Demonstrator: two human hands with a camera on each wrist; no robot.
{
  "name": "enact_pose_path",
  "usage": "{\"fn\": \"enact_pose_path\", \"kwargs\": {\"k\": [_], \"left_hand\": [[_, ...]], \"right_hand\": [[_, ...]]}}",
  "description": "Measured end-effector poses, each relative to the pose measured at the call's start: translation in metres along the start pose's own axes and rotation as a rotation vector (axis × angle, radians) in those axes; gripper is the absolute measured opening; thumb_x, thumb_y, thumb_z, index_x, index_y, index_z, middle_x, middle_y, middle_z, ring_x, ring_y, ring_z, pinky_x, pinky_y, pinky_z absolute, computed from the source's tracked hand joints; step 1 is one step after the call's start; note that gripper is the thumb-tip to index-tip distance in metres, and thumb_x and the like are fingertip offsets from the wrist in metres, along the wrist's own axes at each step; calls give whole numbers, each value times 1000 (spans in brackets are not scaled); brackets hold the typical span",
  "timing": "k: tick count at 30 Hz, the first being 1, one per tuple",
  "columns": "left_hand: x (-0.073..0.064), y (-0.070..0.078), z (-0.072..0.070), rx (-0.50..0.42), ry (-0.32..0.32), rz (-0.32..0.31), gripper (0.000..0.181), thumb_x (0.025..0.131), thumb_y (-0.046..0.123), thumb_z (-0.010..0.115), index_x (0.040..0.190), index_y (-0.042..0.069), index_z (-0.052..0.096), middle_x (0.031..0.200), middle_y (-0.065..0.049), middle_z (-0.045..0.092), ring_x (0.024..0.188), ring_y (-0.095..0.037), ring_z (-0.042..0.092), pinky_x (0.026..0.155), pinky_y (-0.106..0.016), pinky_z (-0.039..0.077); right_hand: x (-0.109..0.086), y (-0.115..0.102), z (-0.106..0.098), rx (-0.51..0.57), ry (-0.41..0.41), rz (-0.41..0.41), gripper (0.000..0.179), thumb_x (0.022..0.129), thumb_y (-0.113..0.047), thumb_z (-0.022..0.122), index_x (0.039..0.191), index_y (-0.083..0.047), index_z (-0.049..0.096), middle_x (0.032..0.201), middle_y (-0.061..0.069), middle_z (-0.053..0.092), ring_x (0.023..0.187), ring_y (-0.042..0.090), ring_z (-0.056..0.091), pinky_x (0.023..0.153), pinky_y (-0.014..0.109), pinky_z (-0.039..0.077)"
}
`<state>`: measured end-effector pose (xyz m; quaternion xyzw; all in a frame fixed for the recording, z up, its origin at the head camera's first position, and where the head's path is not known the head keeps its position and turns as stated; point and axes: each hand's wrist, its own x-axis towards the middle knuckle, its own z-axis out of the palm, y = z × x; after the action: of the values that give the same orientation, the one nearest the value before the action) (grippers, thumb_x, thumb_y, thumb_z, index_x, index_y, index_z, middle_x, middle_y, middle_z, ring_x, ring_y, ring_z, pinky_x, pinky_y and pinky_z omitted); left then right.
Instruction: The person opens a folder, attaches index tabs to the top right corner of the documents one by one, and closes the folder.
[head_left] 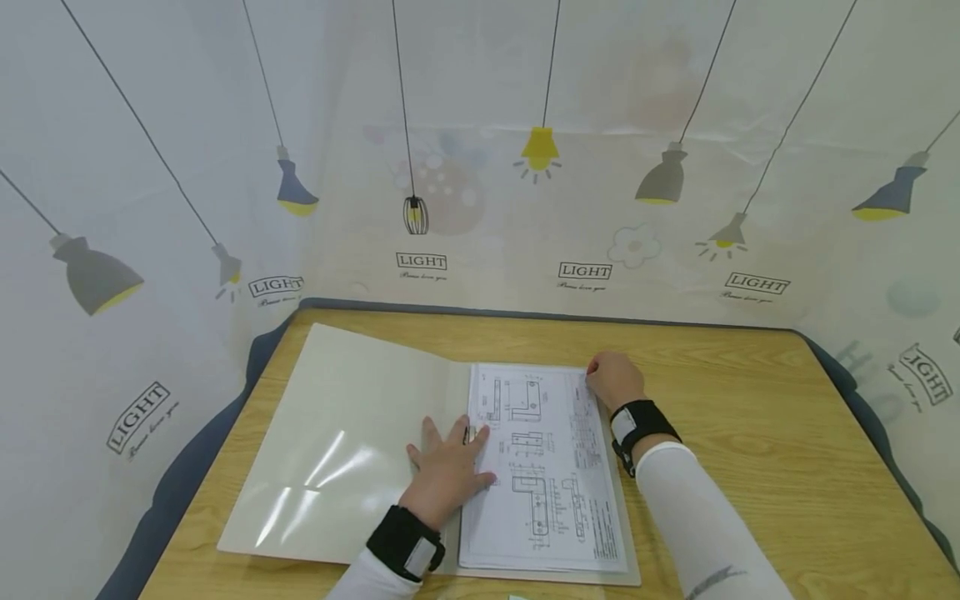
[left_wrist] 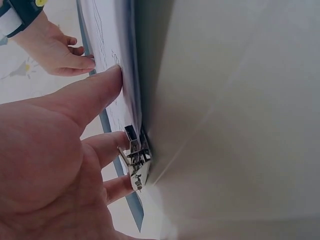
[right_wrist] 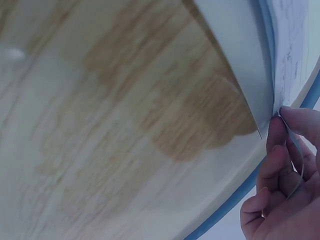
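The left hand (head_left: 442,477) lies spread at the clip (left_wrist: 138,165) and the right hand (head_left: 617,381) pinches the far outer corner of the drawing sheets (head_left: 551,462) on the open folder (head_left: 360,392)'s right side, so I'd lift gently, avoiding creases.

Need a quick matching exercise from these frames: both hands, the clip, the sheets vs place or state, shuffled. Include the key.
Column 1
1. Left hand
2. Right hand
3. Metal clip
4. Printed sheets

Column 2
A. Silvery, at the inner edge of the stack
B. Lying on the right side of the open folder
C. Fingers spread
D. Pinching at the far right corner of the stack

Pairs: 1-C, 2-D, 3-A, 4-B
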<state>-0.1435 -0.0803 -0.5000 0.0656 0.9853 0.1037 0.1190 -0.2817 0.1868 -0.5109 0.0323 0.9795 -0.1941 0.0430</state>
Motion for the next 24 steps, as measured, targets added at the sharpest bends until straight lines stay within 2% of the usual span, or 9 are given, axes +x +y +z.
{"fn": "enact_pose_path", "kwargs": {"k": [7,12,15,18,21,24], "left_hand": [[-1,1,-1,-5,-13,-7,74,78,54,68,142,29,43,153,-9,31,134,-60,10,92,-81,19],[-2,2,-3,2,-1,-5,74,78,54,68,142,28,43,152,-9,31,134,-60,11,91,-81,20],[-2,2,-3,8,2,-3,74,78,55,68,142,29,43,152,-9,32,134,-60,12,91,-81,20],[-1,3,-2,7,7,-3,74,78,54,68,142,28,43,152,-9,32,134,-60,12,91,-81,20],[0,2,0,12,8,0,75,78,55,68,143,28,43,152,-9,32,134,-60,12,91,-81,20],[1,1,3,21,8,0,75,78,55,68,143,29,43,152,-9,31,134,-60,12,90,-82,20]], "right_hand": [[-5,-5,-5,-17,-7,27,12,84,-13,60,89,-4,68,91,12,69,75,25,60,67,40,48],[-11,-7,-6,-47,63,19,23,85,-15,62,102,-1,64,102,19,66,90,35,59,80,50,46],[-13,-7,-6,-70,121,9,20,84,-16,65,99,-3,63,107,21,60,102,40,49,88,52,38],[-14,-7,-5,-112,154,-17,11,84,-16,66,89,-6,63,107,21,55,107,41,43,90,53,32],[-14,-7,-3,-151,159,-32,9,85,-16,64,83,-8,67,104,19,59,104,40,47,88,54,33],[-14,-5,1,-149,141,-32,13,87,-16,62,85,-8,72,100,15,67,96,37,56,87,53,35]]}}
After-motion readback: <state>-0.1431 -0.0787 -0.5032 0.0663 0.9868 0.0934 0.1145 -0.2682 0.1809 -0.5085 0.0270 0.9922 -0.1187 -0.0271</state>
